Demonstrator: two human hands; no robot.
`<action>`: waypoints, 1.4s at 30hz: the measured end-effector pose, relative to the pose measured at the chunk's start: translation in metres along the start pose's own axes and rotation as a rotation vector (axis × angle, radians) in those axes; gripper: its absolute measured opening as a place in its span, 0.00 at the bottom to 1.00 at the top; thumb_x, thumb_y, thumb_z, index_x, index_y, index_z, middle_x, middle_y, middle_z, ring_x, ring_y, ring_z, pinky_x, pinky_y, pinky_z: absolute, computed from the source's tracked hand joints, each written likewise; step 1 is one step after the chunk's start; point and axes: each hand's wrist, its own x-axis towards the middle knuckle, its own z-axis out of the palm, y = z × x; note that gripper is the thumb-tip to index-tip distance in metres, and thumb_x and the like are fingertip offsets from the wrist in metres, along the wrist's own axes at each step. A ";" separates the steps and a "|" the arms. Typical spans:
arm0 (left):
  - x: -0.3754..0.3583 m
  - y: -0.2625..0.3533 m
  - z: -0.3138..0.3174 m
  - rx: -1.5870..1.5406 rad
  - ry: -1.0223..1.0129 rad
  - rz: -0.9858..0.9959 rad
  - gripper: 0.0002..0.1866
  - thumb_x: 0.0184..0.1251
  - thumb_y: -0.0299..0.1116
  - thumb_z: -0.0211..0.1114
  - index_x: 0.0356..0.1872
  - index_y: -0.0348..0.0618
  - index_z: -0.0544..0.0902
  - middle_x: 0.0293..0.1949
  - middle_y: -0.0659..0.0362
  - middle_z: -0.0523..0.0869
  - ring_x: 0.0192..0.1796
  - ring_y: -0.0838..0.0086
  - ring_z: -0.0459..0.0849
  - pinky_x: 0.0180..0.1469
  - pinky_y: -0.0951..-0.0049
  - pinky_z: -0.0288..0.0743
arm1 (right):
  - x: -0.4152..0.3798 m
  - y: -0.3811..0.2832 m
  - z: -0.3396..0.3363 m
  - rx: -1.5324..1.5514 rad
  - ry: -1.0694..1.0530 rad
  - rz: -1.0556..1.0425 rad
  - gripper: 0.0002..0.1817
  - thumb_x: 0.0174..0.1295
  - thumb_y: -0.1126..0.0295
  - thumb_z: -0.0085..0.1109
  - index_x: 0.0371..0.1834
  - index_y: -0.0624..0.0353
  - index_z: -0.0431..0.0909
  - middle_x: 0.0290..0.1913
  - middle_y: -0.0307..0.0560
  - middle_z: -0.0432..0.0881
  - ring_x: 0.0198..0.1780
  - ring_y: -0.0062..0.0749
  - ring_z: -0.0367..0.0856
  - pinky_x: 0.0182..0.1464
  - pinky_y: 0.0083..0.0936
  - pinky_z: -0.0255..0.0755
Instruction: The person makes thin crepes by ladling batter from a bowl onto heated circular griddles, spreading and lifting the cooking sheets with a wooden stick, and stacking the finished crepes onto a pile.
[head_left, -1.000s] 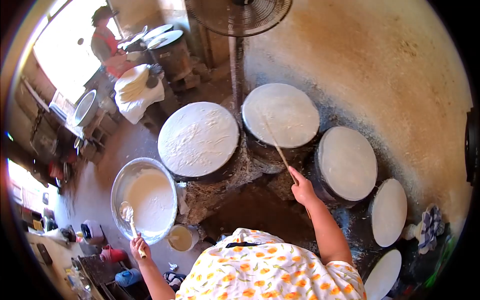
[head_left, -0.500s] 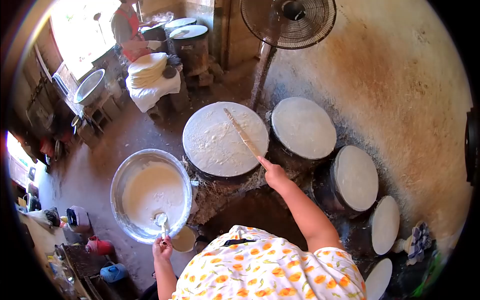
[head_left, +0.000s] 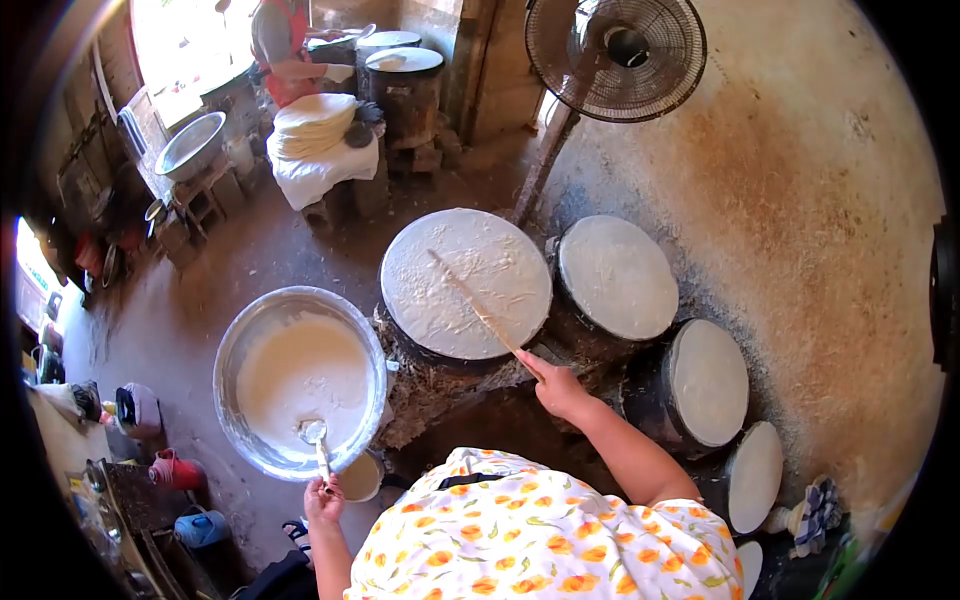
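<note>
My right hand [head_left: 558,387] is closed around the lower end of a long flat wooden stick [head_left: 485,317]. The stick lies slanted across a large round griddle-like top [head_left: 430,300], which is covered with lumpy, streaked white batter. To the left stands a wide metal basin [head_left: 228,405] with pale batter [head_left: 295,375] in it. My left hand [head_left: 323,500], just outside the basin's near rim, grips the handle of a ladle [head_left: 321,455]. The ladle's head rests in the batter near that rim; its exact shape is partly hidden by batter.
More round white-coated tops [head_left: 618,277] curve along the wall to the right. A fan [head_left: 615,60] stands behind. At the back left, a person in a red apron [head_left: 285,60] works beside a stack of pale round sheets [head_left: 312,120]. A small bucket [head_left: 360,475] sits below the basin.
The stick's far tip has swung left and down across the coated top. My left hand still holds the ladle in the basin. The whole view has shifted slightly.
</note>
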 end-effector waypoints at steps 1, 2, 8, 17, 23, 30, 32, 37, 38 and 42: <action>0.001 -0.001 0.001 0.005 -0.002 -0.001 0.13 0.65 0.29 0.50 0.45 0.29 0.66 0.33 0.45 0.78 0.28 0.65 0.79 0.29 0.76 0.80 | 0.000 0.007 -0.003 0.054 0.063 -0.061 0.35 0.55 0.82 0.43 0.67 0.39 0.64 0.59 0.58 0.73 0.54 0.55 0.75 0.55 0.40 0.71; 0.003 -0.003 0.002 -0.008 0.018 -0.020 0.13 0.65 0.29 0.51 0.44 0.29 0.66 0.33 0.45 0.78 0.28 0.65 0.79 0.29 0.75 0.80 | 0.001 0.011 -0.005 0.107 0.127 -0.121 0.35 0.54 0.82 0.44 0.67 0.40 0.65 0.59 0.58 0.72 0.54 0.55 0.74 0.55 0.38 0.71; 0.004 -0.010 0.008 -0.002 0.049 -0.083 0.12 0.63 0.27 0.51 0.43 0.27 0.67 0.34 0.45 0.78 0.30 0.64 0.80 0.29 0.74 0.81 | 0.022 0.005 -0.008 0.024 0.205 0.199 0.34 0.54 0.82 0.44 0.67 0.42 0.65 0.42 0.67 0.79 0.44 0.60 0.79 0.45 0.44 0.73; -0.008 -0.048 0.040 0.062 0.087 -0.266 0.10 0.61 0.24 0.50 0.38 0.24 0.72 0.29 0.49 0.80 0.24 0.74 0.79 0.23 0.84 0.76 | -0.039 -0.033 0.025 0.177 0.034 0.048 0.33 0.56 0.81 0.43 0.68 0.46 0.63 0.57 0.56 0.75 0.54 0.53 0.75 0.55 0.40 0.73; 0.030 -0.065 0.040 0.878 -0.064 -0.153 0.11 0.65 0.30 0.51 0.41 0.37 0.79 0.30 0.61 0.83 0.23 0.82 0.75 0.23 0.77 0.73 | -0.068 -0.012 0.046 0.143 0.213 0.162 0.35 0.57 0.78 0.43 0.70 0.40 0.58 0.50 0.58 0.78 0.42 0.57 0.80 0.44 0.46 0.75; 0.055 -0.067 0.130 0.495 0.079 -0.829 0.07 0.59 0.24 0.50 0.32 0.34 0.76 0.24 0.57 0.80 0.19 0.81 0.75 0.20 0.88 0.72 | -0.158 -0.013 0.063 0.061 0.361 0.427 0.37 0.58 0.77 0.44 0.71 0.30 0.55 0.37 0.60 0.80 0.33 0.54 0.79 0.38 0.46 0.75; 0.061 -0.076 0.145 0.525 0.113 -0.893 0.07 0.58 0.25 0.50 0.31 0.34 0.76 0.24 0.57 0.80 0.20 0.79 0.76 0.22 0.86 0.74 | -0.187 -0.017 0.069 0.027 0.394 0.551 0.37 0.59 0.77 0.44 0.71 0.30 0.55 0.34 0.59 0.79 0.32 0.53 0.79 0.38 0.44 0.75; 0.087 -0.129 0.158 0.683 0.081 -0.909 0.07 0.57 0.24 0.50 0.31 0.32 0.75 0.24 0.56 0.80 0.23 0.76 0.79 0.24 0.82 0.78 | -0.255 -0.014 0.076 0.053 0.540 0.678 0.38 0.58 0.77 0.46 0.72 0.31 0.53 0.36 0.57 0.79 0.34 0.51 0.79 0.39 0.44 0.75; 0.089 -0.143 0.160 0.691 0.094 -0.939 0.07 0.56 0.24 0.50 0.32 0.32 0.75 0.25 0.55 0.80 0.24 0.75 0.79 0.25 0.81 0.78 | -0.266 -0.014 0.075 0.074 0.551 0.696 0.38 0.58 0.77 0.47 0.72 0.32 0.53 0.36 0.57 0.79 0.35 0.51 0.79 0.40 0.44 0.75; 0.093 -0.185 0.157 0.769 0.035 -1.122 0.08 0.55 0.21 0.51 0.35 0.32 0.74 0.28 0.54 0.79 0.29 0.74 0.77 0.29 0.78 0.75 | -0.306 -0.007 0.070 0.072 0.687 0.712 0.39 0.57 0.77 0.48 0.72 0.34 0.53 0.36 0.57 0.78 0.35 0.51 0.79 0.39 0.44 0.74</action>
